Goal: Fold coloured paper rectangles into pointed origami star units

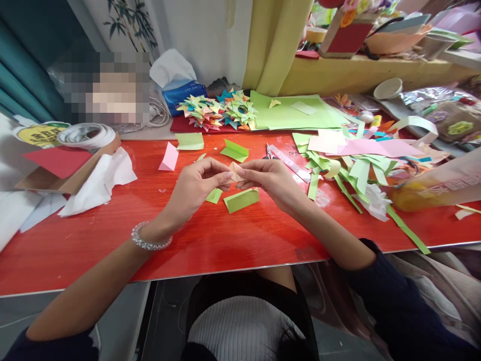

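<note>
The left hand [193, 185], with a clear beaded bracelet [151, 236] at its wrist, and the right hand [276, 180] meet above a glossy red tabletop [225, 240]. Between them is a small, pale peach piece of folded paper [236, 172]. The left hand is closed to a pinch, thumb and index finger on the paper's left side. The right hand pinches the right side in the same way, its fingertips nearly against the left ones. How the other fingers bear on the paper, I cannot tell.

Around the hands lie creased paper pieces: a pink rectangle [169, 157] and a light green rectangle [190, 141] beyond the left hand, a bright green folded piece [235, 150] just past the fingertips, and, on the near side, a small green piece [214, 195] and a longer green rectangle [241, 200].

Beyond the right hand are scissors [269, 152], partly hidden, and a pink ruler [289, 163]. Farther right is a loose heap of green paper strips [363, 173], with a long pink strip [379, 147] across it. At the back, 2 multicoloured rings of pointed folded paper [239, 111] sit beside large light green sheets [296, 113].
</note>
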`<control>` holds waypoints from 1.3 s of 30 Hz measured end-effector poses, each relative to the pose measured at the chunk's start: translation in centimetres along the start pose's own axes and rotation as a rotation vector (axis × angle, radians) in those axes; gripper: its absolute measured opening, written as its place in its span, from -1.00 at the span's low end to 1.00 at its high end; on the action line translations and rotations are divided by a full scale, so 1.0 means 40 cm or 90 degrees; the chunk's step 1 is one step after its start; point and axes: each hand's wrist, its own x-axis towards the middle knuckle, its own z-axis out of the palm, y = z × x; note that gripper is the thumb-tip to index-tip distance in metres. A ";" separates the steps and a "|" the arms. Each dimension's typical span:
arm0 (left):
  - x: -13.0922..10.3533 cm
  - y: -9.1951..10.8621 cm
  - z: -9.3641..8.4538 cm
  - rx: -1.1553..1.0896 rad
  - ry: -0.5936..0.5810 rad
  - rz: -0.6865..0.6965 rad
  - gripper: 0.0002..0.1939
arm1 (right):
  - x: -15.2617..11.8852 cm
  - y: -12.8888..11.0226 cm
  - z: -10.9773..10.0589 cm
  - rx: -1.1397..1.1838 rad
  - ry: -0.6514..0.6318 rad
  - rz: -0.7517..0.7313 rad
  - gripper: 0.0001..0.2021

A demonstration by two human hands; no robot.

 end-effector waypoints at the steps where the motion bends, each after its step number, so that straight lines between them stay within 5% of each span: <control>1: 0.000 -0.001 0.001 -0.005 0.004 0.002 -0.87 | 0.000 0.000 0.000 -0.004 -0.001 -0.004 -0.74; 11: 0.007 -0.008 0.006 -0.037 0.003 0.020 -0.74 | 0.001 0.009 0.001 -0.027 0.031 -0.055 -0.78; 22: -0.004 -0.005 0.009 0.017 0.062 0.041 -0.82 | 0.011 0.020 -0.010 0.107 -0.039 0.083 -0.80; 39: -0.005 -0.006 0.011 -0.062 0.045 0.023 -0.86 | 0.004 0.008 -0.001 0.066 -0.005 0.046 -0.85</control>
